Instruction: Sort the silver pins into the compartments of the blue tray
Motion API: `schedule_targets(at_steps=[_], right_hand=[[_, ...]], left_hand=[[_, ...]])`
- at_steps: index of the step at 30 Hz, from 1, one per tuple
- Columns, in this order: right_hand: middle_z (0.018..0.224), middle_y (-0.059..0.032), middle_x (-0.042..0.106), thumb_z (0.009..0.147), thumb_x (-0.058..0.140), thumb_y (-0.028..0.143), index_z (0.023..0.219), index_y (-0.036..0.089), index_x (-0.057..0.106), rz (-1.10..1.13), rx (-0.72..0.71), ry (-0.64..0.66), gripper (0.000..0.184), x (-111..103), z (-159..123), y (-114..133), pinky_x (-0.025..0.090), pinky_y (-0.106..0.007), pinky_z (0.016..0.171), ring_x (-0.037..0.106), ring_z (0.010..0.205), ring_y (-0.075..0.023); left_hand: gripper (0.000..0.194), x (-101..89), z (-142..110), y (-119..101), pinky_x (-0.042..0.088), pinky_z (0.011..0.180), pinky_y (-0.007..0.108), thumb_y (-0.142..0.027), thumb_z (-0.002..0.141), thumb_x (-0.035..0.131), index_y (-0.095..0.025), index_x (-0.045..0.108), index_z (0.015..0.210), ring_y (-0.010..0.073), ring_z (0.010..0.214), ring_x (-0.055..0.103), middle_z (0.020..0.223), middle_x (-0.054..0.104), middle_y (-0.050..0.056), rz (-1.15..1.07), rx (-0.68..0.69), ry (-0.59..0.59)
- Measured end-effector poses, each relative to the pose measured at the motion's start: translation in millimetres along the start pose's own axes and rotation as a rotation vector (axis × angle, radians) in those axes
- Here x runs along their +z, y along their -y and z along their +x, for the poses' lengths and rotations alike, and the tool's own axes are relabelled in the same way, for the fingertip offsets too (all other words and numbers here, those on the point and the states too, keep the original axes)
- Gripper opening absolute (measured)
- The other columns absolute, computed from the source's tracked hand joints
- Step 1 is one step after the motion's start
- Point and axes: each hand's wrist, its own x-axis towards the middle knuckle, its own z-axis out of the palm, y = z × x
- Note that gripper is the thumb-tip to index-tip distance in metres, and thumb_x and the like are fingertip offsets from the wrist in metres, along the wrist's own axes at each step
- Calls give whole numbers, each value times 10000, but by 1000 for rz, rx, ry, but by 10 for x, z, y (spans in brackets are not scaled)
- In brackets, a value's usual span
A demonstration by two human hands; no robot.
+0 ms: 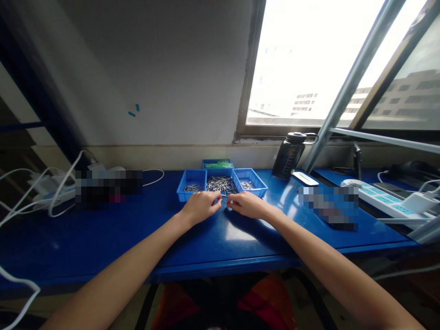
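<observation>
Both my hands rest on the blue table (240, 233) just in front of three small blue trays. My left hand (201, 206) and my right hand (245, 204) have their fingers curled and pinched toward each other, with a small thin metal piece (224, 200) between the fingertips. The middle tray (222, 184) holds a heap of small metal pins. The left tray (191, 184) and the right tray (250, 182) each hold a few pins.
A fourth blue tray with green items (217, 163) sits behind. A dark bottle (288, 156) stands at the window sill, a white flat object (305, 178) beside it. A power strip (385, 198) lies right; white cables and chargers (41, 188) lie left.
</observation>
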Motion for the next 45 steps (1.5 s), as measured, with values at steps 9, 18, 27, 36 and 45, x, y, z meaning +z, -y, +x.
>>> schedule_targets(at_steps=[9,18,27,36,45], right_hand=[[586,13,576,846,406,248,932,178,561,15,11,-146,190,-92,-13,79,285,-194,533,469,506,-84],[593,7,584,849,380,311,920,192,578,-65,187,-323,242,-210,-29,-51,304,-199,530,501,515,-99],[728,-27,639,844,388,338,1009,202,552,-239,446,-372,269,-241,-45,-186,323,-224,556,570,632,-152],[830,-93,642,860,358,359,1063,198,522,-230,403,-10,307,119,53,138,368,-263,589,602,746,-216],[802,-83,640,871,318,313,990,207,529,-242,422,34,264,166,80,98,357,-261,567,605,733,-216]], left_hand=[[246,85,-12,48,377,573,241,-356,829,373,-235,585,856,186,672,590,724,632,25,25,-14,141],[307,81,-5,59,421,634,281,-408,835,369,-207,565,958,217,736,603,765,637,65,47,-133,156],[367,102,-5,62,433,652,308,-419,832,352,-189,535,1051,253,827,602,904,639,114,94,-208,237],[381,144,-13,81,432,680,308,-436,834,346,-201,546,1055,241,825,603,914,640,105,98,-211,223],[376,166,-14,117,435,687,319,-424,833,356,-210,541,1081,250,843,601,934,641,107,80,-194,212]])
